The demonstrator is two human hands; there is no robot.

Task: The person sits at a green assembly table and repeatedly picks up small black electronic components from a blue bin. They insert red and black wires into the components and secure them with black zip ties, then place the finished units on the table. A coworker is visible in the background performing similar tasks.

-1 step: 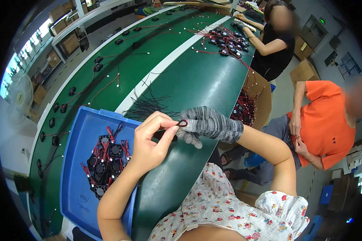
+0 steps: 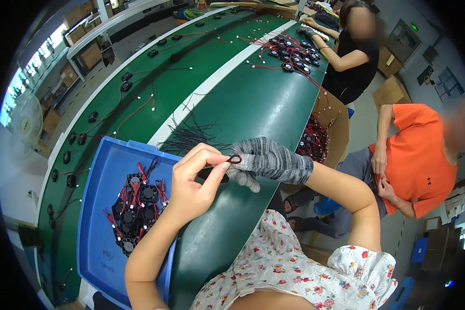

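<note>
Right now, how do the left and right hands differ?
- Cover: the left hand is bare; the right hand wears a striped grey glove.
- Pose: the left hand pinches a dark wire loop between thumb and forefinger; the right hand has its fingers curled.
- Place: the left hand is nearer the blue tray than the right hand.

Shared: both are at the loop.

Left hand (image 2: 187, 185) pinches; gloved right hand (image 2: 268, 159) curls close, 2 elbows (image 2: 365, 200) bent.
</note>
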